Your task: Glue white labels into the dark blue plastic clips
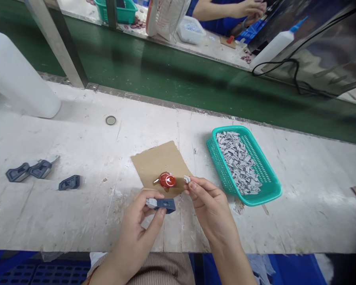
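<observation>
My left hand is closed around a dark blue-grey plastic part with a light grey end, held just above the table's near side. Between the thumb and fingertips of my right hand is a small light grey plastic piece. Both hands are near a brown cardboard square, on which a glossy red-brown blob sits. To the right, a green plastic basket holds many small grey pieces that look like the one in my right fingers.
Several dark plastic parts lie at the left. A bottle cap and a large white container are further back. Beyond the green strip, a person's hands are at work near a white squeeze bottle. Black cable hangs at right.
</observation>
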